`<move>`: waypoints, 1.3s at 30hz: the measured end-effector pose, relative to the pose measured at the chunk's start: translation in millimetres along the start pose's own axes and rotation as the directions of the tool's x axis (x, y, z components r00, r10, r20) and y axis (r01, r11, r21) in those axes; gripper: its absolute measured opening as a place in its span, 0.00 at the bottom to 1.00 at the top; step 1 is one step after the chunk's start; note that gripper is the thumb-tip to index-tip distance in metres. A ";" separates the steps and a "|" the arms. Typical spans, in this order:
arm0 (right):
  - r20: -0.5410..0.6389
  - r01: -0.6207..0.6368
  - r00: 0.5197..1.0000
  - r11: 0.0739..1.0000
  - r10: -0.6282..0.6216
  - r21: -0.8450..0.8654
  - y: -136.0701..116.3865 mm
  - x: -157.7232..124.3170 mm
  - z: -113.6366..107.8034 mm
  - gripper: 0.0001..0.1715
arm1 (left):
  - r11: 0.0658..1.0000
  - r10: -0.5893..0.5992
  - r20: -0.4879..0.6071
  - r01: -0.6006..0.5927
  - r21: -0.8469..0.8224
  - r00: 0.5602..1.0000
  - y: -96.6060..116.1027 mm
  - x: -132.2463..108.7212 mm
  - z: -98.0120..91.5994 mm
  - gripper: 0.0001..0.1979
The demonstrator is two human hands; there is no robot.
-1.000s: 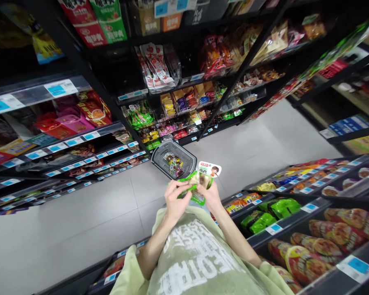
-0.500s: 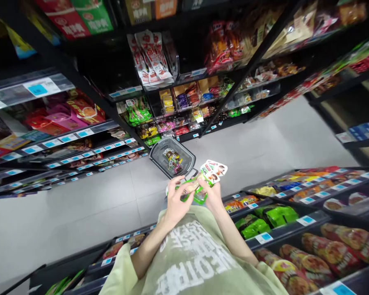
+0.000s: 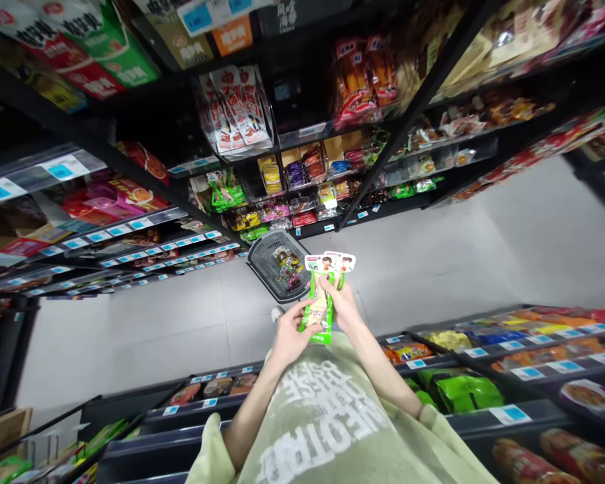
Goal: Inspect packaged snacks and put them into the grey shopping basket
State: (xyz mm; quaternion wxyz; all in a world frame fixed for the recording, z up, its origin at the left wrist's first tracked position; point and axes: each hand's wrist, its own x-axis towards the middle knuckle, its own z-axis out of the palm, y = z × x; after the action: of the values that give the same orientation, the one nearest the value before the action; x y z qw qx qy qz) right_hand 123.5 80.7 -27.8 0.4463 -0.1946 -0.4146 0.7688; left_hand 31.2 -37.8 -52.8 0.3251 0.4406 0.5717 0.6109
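Observation:
Two green-edged snack packets (image 3: 318,310) with white picture headers are held together in front of my chest. My left hand (image 3: 293,331) pinches their lower left edge between thumb and fingers. On the upper right side, my right hand (image 3: 343,306) grips them, its thumb lying across the front just below the headers. Beyond the packets, a grey plastic shopping basket (image 3: 262,259) stands on the floor. Several small colourful packets (image 3: 288,267) lie inside it. Part of its near right side is hidden behind the snack packets.
Ahead, a black shelf unit carries hanging white-and-red pouches (image 3: 239,111), red snack bags (image 3: 355,81) and trays of small packets. More shelves run along the left. Close behind my arms are shelves with green bags (image 3: 466,390). Grey tiled floor (image 3: 181,336) lies between.
The snack packets have turned from lying slantwise to upright, front facing me, with their headers now further left. Both hands still hold them. The view has shifted slightly.

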 end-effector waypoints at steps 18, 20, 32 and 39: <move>0.019 -0.051 0.998 0.994 0.053 -0.092 -28.5 18.4 -39.1 0.28 | 0.992 -0.047 -0.042 0.042 -0.123 0.998 -16.1 21.7 46.0 0.26; 0.000 -0.066 0.998 0.994 0.067 -0.085 -24.9 18.9 -37.7 0.29 | 0.996 -0.030 -0.034 0.028 -0.079 0.999 -15.5 24.4 44.3 0.27; -0.048 -0.034 0.998 0.999 0.032 -0.032 -0.3 41.0 16.0 0.29 | 0.993 0.051 0.070 -0.058 0.101 0.996 -5.7 47.4 -22.3 0.25; -0.102 -0.085 0.991 0.996 0.081 -0.031 26.1 68.4 73.8 0.33 | 0.997 0.059 -0.014 -0.060 -0.051 0.998 10.9 64.6 -103.2 0.28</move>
State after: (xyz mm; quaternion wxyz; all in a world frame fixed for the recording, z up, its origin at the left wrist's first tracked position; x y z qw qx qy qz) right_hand 24.5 97.8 -1.2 0.4309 -0.2581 -0.3965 0.7684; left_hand -87.4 -23.7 -27.0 0.3144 0.4453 0.5444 0.6375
